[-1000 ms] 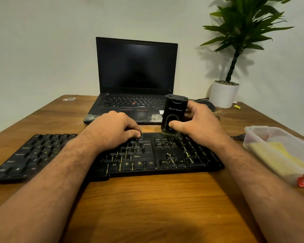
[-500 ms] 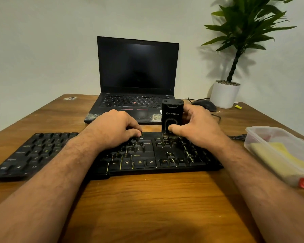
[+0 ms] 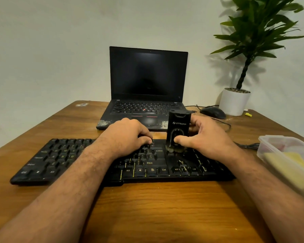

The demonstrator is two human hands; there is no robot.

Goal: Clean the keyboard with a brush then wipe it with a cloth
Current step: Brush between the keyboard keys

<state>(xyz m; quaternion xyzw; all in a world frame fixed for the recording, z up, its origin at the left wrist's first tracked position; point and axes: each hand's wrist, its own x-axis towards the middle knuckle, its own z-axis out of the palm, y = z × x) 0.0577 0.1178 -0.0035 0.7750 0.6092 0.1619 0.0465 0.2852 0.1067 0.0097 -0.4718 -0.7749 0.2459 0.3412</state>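
Keyboard [image 3: 147, 165]: L hand [image 3: 128, 135] curled on keys; R hand [image 3: 205, 137] grips "STRIFF" brush [image 3: 178, 130].

Home desk: laptop [image 3: 147, 88], potted plant [image 3: 235, 100], wooden table [image 3: 147, 207].

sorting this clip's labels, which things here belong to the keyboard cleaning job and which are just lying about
Job:
black keyboard, steadied by left hand
black block-shaped brush, bristles on the keys, gripped by right hand
yellow cloth in clear plastic box

Lying about:
open black laptop
black mouse
green plant in white pot
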